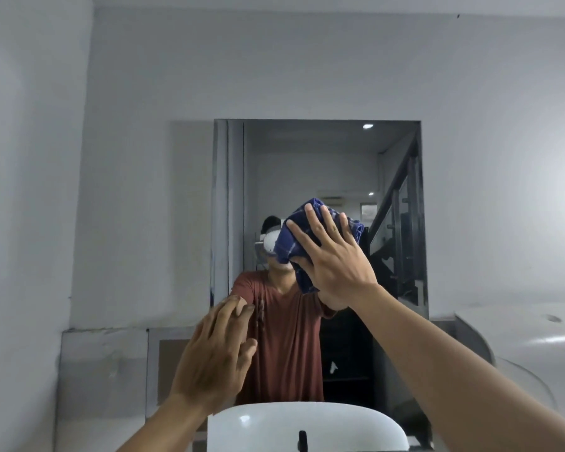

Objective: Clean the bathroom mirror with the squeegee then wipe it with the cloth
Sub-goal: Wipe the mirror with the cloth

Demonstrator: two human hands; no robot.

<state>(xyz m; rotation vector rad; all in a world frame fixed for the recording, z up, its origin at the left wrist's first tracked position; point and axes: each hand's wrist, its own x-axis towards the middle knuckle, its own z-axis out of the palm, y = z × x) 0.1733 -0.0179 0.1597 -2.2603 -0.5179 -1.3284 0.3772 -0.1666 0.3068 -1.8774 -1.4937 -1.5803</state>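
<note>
The bathroom mirror [307, 164] hangs on the grey wall straight ahead. My right hand [331, 256] presses a dark blue checked cloth [294, 243] flat against the glass near the mirror's middle, fingers spread over the fabric. My left hand [216, 357] rests with its fingertips on the mirror's lower left edge and holds nothing. No squeegee is in view. The mirror reflects a person in a red-brown shirt, partly hidden behind the cloth.
A white sink [307, 425] with a dark tap [302, 440] sits directly below the mirror. A grey ledge [105, 353] runs along the wall at the left. A white curved surface [535, 337] stands at the right.
</note>
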